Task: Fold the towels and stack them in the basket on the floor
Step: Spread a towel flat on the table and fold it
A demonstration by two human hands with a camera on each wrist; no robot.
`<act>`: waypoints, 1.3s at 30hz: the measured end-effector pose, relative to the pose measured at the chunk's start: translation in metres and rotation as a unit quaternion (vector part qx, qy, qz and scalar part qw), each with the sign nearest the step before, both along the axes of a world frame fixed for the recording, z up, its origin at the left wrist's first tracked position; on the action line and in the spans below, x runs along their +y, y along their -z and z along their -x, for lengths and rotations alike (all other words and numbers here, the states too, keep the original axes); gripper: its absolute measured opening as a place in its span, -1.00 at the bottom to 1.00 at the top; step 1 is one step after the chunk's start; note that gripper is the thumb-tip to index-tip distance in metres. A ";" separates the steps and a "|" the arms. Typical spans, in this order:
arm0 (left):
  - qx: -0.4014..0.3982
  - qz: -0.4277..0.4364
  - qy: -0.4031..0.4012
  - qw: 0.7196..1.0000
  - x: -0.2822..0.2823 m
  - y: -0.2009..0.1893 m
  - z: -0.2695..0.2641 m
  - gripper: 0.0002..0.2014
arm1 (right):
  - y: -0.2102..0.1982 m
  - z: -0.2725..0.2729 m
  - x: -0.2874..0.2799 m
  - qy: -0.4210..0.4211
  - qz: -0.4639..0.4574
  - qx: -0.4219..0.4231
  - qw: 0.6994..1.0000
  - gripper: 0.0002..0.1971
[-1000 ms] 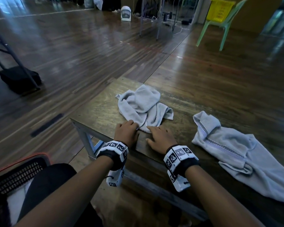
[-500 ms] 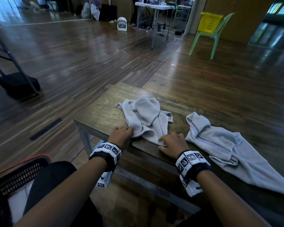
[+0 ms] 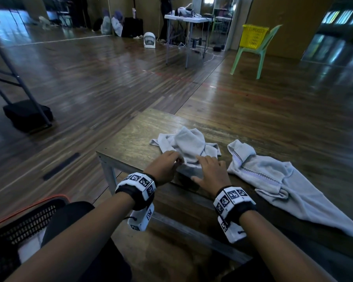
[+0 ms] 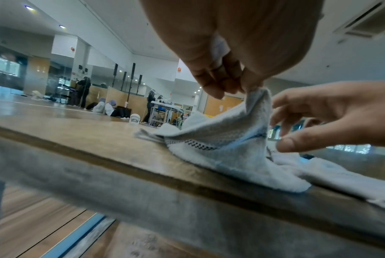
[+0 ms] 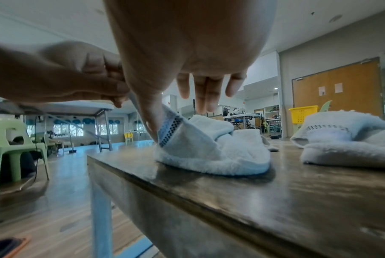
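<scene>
A small pale grey towel (image 3: pixel 189 144) lies crumpled on the low wooden table (image 3: pixel 130 139). My left hand (image 3: pixel 176 160) pinches its near corner between thumb and fingertips and holds it raised off the table; the left wrist view shows the towel (image 4: pixel 220 144) peaking up at that pinch. My right hand (image 3: pixel 206 162) hovers over the towel just to the right with fingers spread and relaxed, and its thumb (image 5: pixel 151 122) touches the checkered band. A second, larger towel (image 3: pixel 283 180) lies unfolded to the right. The black mesh basket (image 3: pixel 33 218) sits on the floor at my lower left.
Something white lies inside the basket. The table's near edge (image 3: pixel 192 200) runs just under my wrists. A stand with a black weighted base (image 3: pixel 27 115) is far left. Beyond are a green chair (image 3: pixel 251 51) carrying a yellow basket and a white folding table (image 3: pixel 185 19).
My hands have come closer together at the towel's near edge. The left hand has picked up a corner and lifted it. The right hand has moved left onto the towel.
</scene>
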State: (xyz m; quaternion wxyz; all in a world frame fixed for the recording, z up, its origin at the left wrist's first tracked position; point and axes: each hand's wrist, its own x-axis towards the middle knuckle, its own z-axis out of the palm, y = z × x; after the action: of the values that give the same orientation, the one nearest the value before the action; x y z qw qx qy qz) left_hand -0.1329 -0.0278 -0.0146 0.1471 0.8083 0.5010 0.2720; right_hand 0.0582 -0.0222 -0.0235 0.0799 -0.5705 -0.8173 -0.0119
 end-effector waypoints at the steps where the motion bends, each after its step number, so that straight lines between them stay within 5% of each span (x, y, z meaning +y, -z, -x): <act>1: -0.011 -0.010 0.011 1.000 0.001 -0.005 -0.002 -0.87 | -0.002 0.002 0.001 -0.003 -0.011 0.030 0.999 -0.34; 8: -0.041 -0.048 0.029 0.998 0.003 -0.025 0.002 -0.87 | -0.016 -0.001 0.006 -0.031 -0.013 0.166 0.986 -0.86; 13: -0.064 -0.031 -0.006 0.997 0.002 -0.017 0.003 -0.87 | -0.022 -0.005 -0.001 0.008 0.076 0.332 0.940 -0.92; 23: 0.034 -0.058 0.023 0.997 -0.011 0.013 -0.019 -0.56 | -0.026 -0.015 -0.013 -0.002 0.106 0.297 0.949 -0.92; 32: -0.012 -0.081 0.011 0.997 -0.011 0.008 -0.026 -0.76 | -0.025 -0.034 -0.015 -0.005 0.110 0.287 0.952 -0.93; 36: 0.062 -0.048 -0.008 0.997 -0.010 0.011 -0.024 -0.52 | -0.031 -0.034 -0.019 -0.004 0.118 0.322 0.939 -0.94; 39: 0.038 -0.033 -0.010 0.999 -0.013 0.016 -0.023 -0.35 | -0.036 -0.031 -0.022 -0.008 0.121 0.343 0.931 -0.90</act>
State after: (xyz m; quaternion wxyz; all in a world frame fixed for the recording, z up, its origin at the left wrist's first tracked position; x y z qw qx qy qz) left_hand -0.1095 -0.0405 -0.0301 0.0983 0.8175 0.5052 0.2585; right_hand 0.0896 -0.0442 0.0128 0.2862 -0.5386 -0.7397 0.2843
